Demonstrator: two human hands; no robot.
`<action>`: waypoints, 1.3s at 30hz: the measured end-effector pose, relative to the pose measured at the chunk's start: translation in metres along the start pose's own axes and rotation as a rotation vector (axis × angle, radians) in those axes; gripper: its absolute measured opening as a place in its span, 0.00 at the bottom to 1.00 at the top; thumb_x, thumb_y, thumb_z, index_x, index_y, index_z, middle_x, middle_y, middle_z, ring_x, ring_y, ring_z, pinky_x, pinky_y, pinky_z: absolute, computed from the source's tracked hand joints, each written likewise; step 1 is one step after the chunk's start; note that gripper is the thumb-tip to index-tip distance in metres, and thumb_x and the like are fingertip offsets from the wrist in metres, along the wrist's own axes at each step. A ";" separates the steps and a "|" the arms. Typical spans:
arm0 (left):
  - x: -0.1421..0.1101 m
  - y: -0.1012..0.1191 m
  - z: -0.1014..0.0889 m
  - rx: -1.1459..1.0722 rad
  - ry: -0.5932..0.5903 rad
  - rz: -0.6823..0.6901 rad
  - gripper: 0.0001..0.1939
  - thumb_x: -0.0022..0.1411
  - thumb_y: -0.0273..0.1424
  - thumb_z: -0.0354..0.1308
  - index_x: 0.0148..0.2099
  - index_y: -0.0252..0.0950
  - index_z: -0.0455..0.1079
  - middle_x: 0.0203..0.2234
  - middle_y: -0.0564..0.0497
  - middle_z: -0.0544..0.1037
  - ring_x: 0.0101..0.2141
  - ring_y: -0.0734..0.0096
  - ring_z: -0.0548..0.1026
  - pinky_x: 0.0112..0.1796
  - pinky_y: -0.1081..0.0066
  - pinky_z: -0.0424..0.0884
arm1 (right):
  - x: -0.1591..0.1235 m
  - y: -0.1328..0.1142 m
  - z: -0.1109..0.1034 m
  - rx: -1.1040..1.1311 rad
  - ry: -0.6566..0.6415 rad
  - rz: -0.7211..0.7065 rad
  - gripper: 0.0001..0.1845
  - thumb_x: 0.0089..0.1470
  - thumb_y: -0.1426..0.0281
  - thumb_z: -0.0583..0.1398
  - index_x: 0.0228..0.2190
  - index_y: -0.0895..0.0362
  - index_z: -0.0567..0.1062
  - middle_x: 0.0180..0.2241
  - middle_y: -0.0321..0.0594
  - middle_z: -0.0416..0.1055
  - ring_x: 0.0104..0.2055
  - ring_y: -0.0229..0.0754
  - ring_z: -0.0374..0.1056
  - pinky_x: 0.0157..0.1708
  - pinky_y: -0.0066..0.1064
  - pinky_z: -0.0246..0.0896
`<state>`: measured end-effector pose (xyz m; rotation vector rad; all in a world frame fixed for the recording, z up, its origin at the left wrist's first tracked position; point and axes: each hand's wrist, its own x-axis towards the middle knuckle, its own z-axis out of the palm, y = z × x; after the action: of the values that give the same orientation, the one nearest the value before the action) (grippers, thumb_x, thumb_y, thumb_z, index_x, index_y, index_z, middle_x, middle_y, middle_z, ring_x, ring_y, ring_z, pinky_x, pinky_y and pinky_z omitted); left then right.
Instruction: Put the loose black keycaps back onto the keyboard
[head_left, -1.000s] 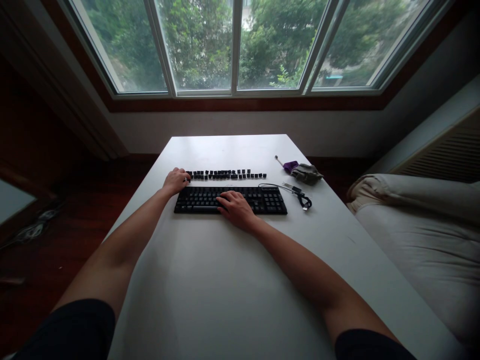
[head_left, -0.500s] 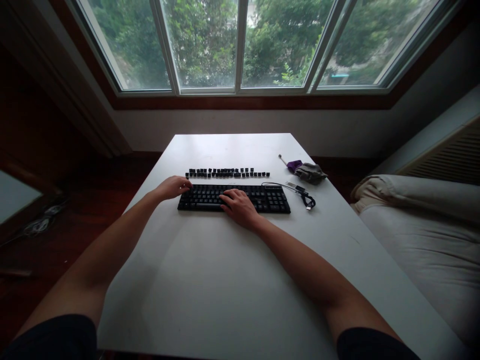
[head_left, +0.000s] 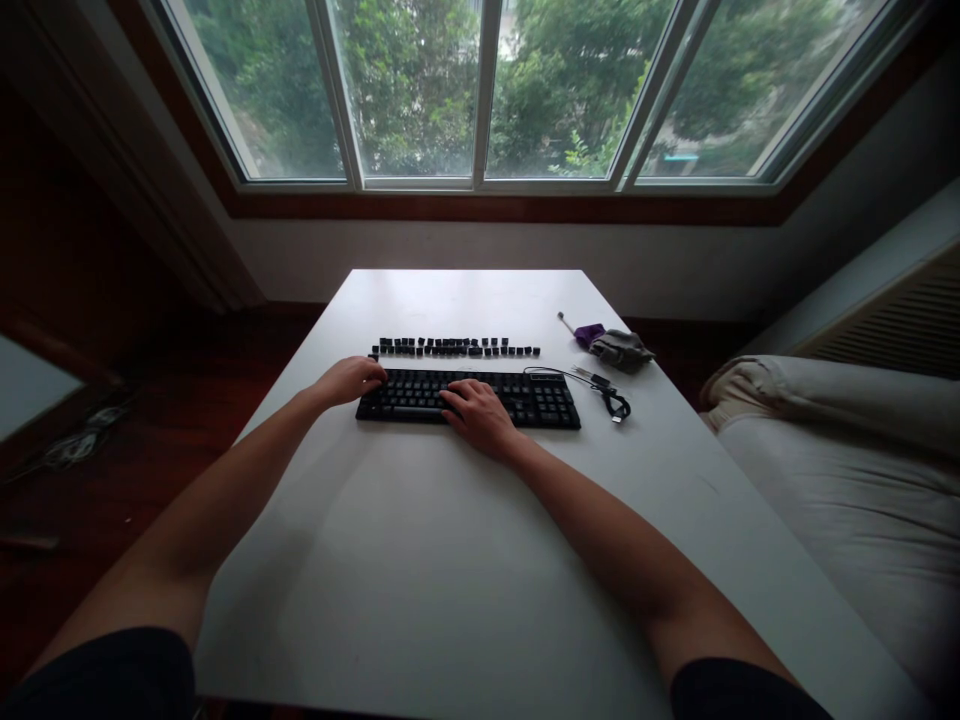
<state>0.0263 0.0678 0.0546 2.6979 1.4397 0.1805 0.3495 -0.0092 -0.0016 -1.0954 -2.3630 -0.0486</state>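
Observation:
A black keyboard (head_left: 405,412) lies on the white table. My left hand (head_left: 349,381) is at its upper left corner, with thumb and fingers drawn together; whatever is between the fingertips is too small to see. My right hand (head_left: 478,408) rests over the middle of the keys, palm down, its fingers stretched out and a little apart. Behind the keyboard, loose black keycaps (head_left: 450,348) stand in two rows, the left end of the nearer row close to my left hand.
The keyboard's cable (head_left: 617,406) lies coiled at its right, near a small wire tool (head_left: 583,373). Farther back are a grey cloth (head_left: 621,347), a purple cloth (head_left: 589,336) and a thin white stick (head_left: 565,321). A pale sofa (head_left: 825,450) stands to the right of the table (head_left: 420,560).
My left hand has shifted very slightly toward the keyboard's upper left corner. My right hand stays in place on the keys.

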 end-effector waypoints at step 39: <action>0.009 -0.016 0.009 -0.248 -0.111 -0.116 0.12 0.55 0.38 0.62 0.40 0.42 0.80 0.35 0.53 0.83 0.36 0.65 0.79 0.36 0.71 0.72 | 0.001 -0.001 -0.001 0.011 -0.001 -0.001 0.21 0.65 0.62 0.59 0.56 0.53 0.74 0.55 0.49 0.70 0.58 0.53 0.61 0.58 0.48 0.57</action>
<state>0.0196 0.0840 0.0440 2.3829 1.4322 0.1847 0.3486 -0.0097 -0.0004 -1.0895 -2.3619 -0.0356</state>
